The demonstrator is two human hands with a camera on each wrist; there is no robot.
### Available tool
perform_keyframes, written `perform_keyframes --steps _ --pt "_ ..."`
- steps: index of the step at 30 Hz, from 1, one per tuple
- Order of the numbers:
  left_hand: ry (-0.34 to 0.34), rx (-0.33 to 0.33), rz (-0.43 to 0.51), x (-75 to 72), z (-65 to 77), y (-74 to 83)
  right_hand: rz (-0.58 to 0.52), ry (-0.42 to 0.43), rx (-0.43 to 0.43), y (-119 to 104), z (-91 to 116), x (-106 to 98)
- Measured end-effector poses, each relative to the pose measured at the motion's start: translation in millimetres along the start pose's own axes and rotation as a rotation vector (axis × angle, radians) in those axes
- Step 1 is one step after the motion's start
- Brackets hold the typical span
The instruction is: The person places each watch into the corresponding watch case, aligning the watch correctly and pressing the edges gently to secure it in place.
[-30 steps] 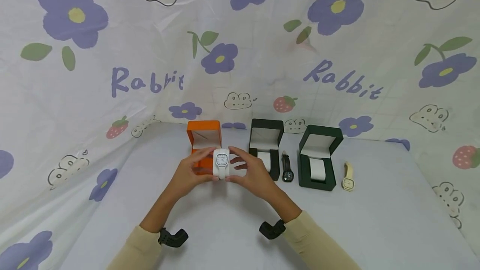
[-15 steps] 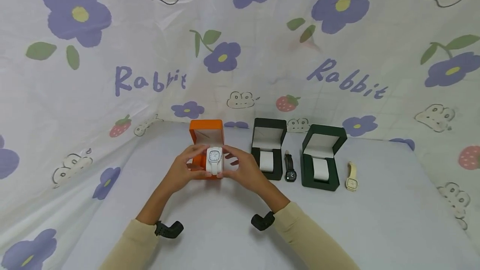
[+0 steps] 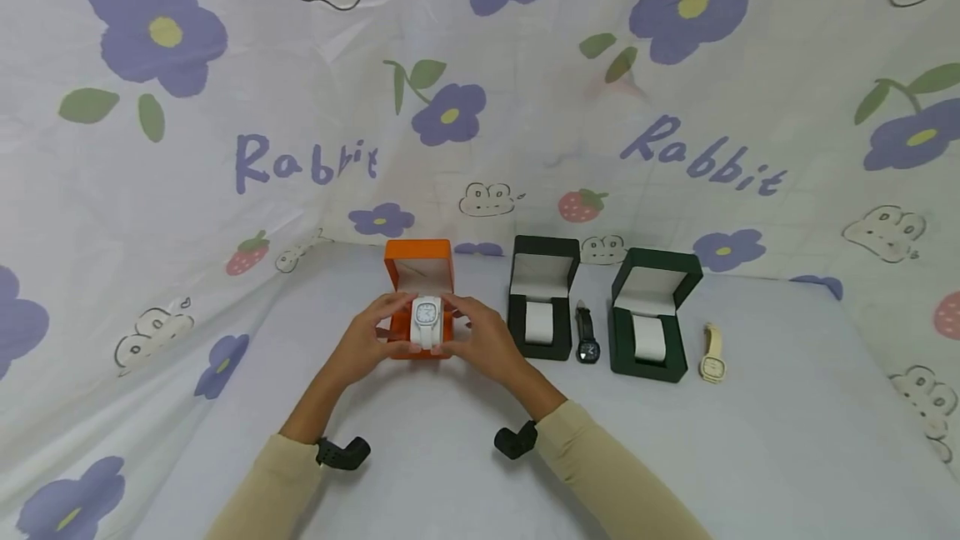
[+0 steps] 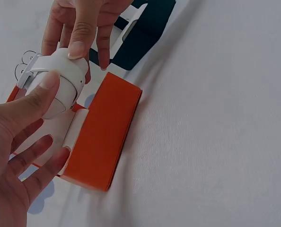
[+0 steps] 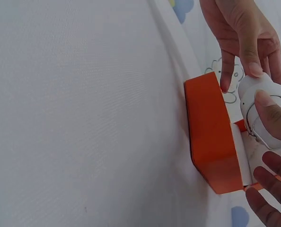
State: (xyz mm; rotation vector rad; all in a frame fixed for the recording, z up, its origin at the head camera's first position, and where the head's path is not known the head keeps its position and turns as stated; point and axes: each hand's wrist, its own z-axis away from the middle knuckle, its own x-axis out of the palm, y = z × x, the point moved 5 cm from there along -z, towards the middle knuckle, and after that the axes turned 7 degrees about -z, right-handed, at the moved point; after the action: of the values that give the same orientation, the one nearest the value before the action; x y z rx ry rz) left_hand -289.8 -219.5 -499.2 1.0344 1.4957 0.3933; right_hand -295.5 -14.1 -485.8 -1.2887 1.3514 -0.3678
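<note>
A white watch (image 3: 427, 312) is strapped round a white cushion (image 4: 67, 61). My left hand (image 3: 372, 332) pinches one end of the cushion and my right hand (image 3: 480, 338) the other, thumbs on the near side. Both hands hold it over the orange watch box (image 3: 419, 249), whose lid stands raised at the back. In the left wrist view the cushion is tilted above the pale inside of the box. The right wrist view shows my thumb on the cushion (image 5: 259, 94) and the other fingers spread beyond. The hands hide parts of the orange box's base.
Right of the orange box stands a raised-lid black box (image 3: 545, 247) with a white cushion, a black watch (image 3: 587, 340) beside it. Farther right are a raised-lid dark green box (image 3: 656, 260) with its cushion and a gold watch (image 3: 712, 361). A printed curtain (image 3: 525, 132) hangs behind.
Both hands have carried the cushion with the white watch leftward, from the right part of the orange box to over its middle. The view has shifted slightly; the other boxes and watches stay put.
</note>
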Motion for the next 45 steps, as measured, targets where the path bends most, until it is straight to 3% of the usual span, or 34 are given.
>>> perform_keyframes --steps 8,22,34,45 --pt "0.02 0.046 -0.015 -4.0 -4.4 -4.1 0.04 0.004 -0.02 6 -7 5" --pt "0.011 0.033 -0.065 -7.1 -10.3 -16.7 0.101 -0.013 0.039 12 -18 12" --pt "-0.022 -0.032 -0.091 -2.6 -15.8 -31.8 0.17 -0.016 0.062 21 -25 17" --pt "-0.036 -0.052 -0.094 -1.4 -17.1 -39.7 0.209 -0.037 0.098 21 -29 20"
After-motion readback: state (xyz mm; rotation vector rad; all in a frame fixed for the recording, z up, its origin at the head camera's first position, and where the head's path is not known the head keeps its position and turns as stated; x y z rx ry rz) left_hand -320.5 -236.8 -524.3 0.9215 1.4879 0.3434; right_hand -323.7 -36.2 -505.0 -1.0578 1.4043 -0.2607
